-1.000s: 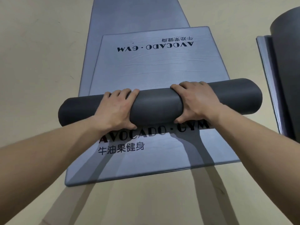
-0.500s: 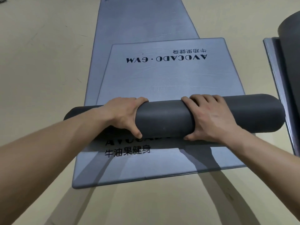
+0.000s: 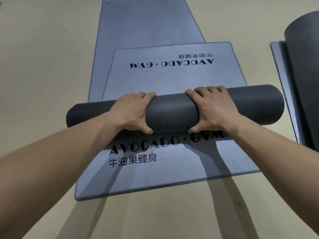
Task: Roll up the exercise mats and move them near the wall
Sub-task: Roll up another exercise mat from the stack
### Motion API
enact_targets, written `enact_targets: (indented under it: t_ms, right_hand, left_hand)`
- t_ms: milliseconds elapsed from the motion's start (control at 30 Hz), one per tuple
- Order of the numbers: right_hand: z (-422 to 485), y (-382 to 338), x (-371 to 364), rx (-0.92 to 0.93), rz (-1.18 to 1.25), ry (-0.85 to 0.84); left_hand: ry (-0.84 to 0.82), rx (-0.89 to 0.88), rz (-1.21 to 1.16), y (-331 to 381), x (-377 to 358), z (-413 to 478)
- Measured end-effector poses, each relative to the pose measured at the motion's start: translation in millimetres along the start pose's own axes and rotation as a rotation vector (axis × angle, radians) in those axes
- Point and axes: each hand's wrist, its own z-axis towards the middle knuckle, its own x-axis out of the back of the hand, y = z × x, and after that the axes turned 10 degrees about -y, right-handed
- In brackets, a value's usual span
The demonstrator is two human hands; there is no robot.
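A dark grey rolled mat (image 3: 172,114) lies crosswise over a flat blue-grey mat (image 3: 172,171) printed "AVOCADO · GYM" at both ends. My left hand (image 3: 131,112) grips the roll left of its middle, fingers over the top and thumb on the near side. My right hand (image 3: 212,109) grips it the same way right of the middle. The roll casts a shadow on the near print; I cannot tell whether it touches the flat mat. A longer blue-grey mat (image 3: 146,23) lies under the printed one and runs away from me.
At the right edge, another dark roll (image 3: 303,66) sits on the flat blue-grey strip (image 3: 283,87) of a further mat. Beige floor (image 3: 43,75) surrounds the mats on the left and in front of me.
Half a second ago the roll hid most of the near print; now the whole line of letters shows below it. Both hands keep the same grip.
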Motion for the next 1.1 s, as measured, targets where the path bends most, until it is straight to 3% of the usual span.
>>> enact_targets:
  t_ms: [167, 400, 567, 633, 700, 767, 833, 900, 1033, 1100]
  right_hand:
    - [10.7, 0.8, 18.8, -0.003, 0.04, -0.132]
    - [-41.6, -7.9, 16.6, 0.048, 0.145, -0.308]
    - [-67.3, -23.5, -10.8, 0.018, 0.019, -0.032]
    - [-65.4, -27.0, -21.7, 0.007, 0.001, -0.012]
    - [-52.3, -21.3, -19.0, 0.008, 0.01, -0.046]
    - [-31.3, -10.6, -6.1, 0.026, 0.036, -0.125]
    - [-11.3, -0.2, 4.4, 0.041, 0.085, -0.227]
    - [-1.0, 4.1, 2.9, 0.04, 0.111, -0.238]
    - [-15.4, -6.1, -21.5, -0.031, 0.036, -0.036]
    - [-19.1, -8.5, -31.3, -0.017, -0.01, -0.003]
  left_hand:
    - [0.089, 0.091, 0.089, 3.2, -9.1, -8.1]
    - [-0.116, -0.01, 0.086, 22.8, -7.6, -45.4]
    - [-0.365, -0.029, -0.146, 11.3, 17.7, -21.8]
    - [-0.425, -0.032, -0.213, 5.3, 21.1, -10.0]
    - [-0.293, -0.031, -0.178, 8.6, 8.7, -12.1]
    - [-0.03, 0.006, -0.006, 20.7, -18.5, -25.9]
    - [0.097, 0.024, 0.112, 26.6, -38.2, -31.6]
    - [0.071, 0.006, 0.086, 19.5, -29.9, -21.2]
    - [-0.108, -0.045, -0.06, -0.9, 2.0, 7.4]
    - [-0.054, -0.017, -0.007, 1.5, -10.2, 4.8]
